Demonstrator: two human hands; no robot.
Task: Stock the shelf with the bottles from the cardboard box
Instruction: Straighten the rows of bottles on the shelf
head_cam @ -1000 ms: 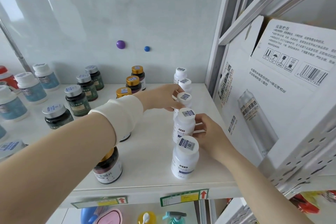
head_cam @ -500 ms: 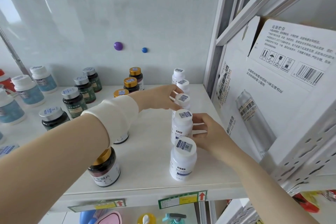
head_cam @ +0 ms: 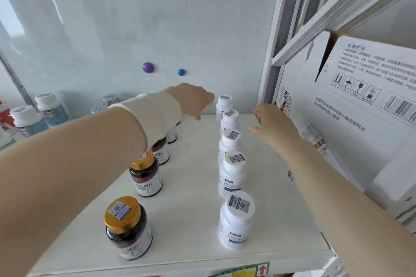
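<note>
Shelf [head_cam: 191, 204]: five white bottles [head_cam: 231, 175] stand upright in a near-to-far row. Right of the row, the right hand [head_cam: 273, 127], relaxed and empty, lies just beside the cardboard box [head_cam: 351, 126]. The left hand [head_cam: 193, 101], loose and empty, hovers farther left.

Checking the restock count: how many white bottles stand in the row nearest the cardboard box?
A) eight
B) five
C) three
B: five white bottles stand in single file beside the box, running from the front edge of the shelf to its back.
</note>
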